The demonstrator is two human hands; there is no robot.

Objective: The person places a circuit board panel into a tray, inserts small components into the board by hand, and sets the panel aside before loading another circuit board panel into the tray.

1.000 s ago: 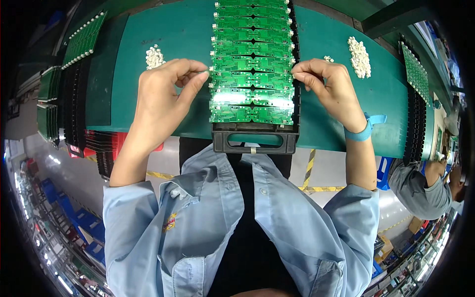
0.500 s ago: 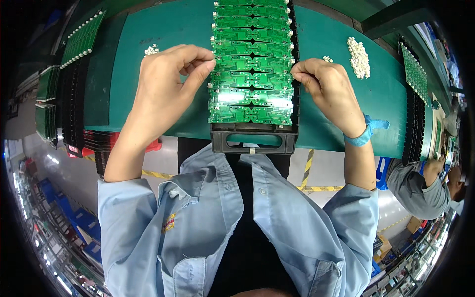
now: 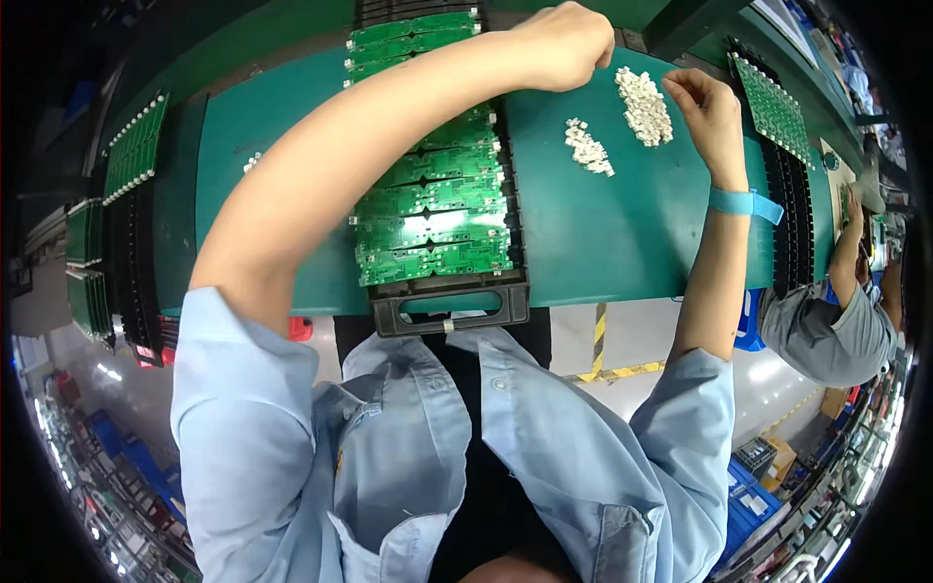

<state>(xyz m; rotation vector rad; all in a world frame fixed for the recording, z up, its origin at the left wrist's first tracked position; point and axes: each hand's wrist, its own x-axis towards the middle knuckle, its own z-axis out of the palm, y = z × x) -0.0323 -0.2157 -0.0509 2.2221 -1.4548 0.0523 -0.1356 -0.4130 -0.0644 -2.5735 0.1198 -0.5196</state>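
Note:
My left arm stretches to the right over a black rack (image 3: 389, 311) holding a row of green circuit boards (image 3: 434, 226). My left hand (image 3: 567, 47) hovers just left of a large heap of small white connectors (image 3: 643, 107); its fingers curl in, and whatever they hold is hidden. On the heap's right side is my right hand (image 3: 708, 115), thumb and forefinger drawn together near the heap's edge. I cannot make out anything between them. A smaller group of white connectors (image 3: 589, 148) lies between the rack and the large heap. White connectors also sit along the boards' ends.
Further racks with green boards stand at the left (image 3: 139, 146) and right (image 3: 777, 107) of the green mat (image 3: 593, 243). A few white connectors (image 3: 253, 161) lie left of my left forearm. At the far right a person in a grey sleeve (image 3: 821, 340) works.
My left hand has left the boards' left ends and crossed over them to the right. My right hand has moved from their right ends to the large heap. The view has shifted too.

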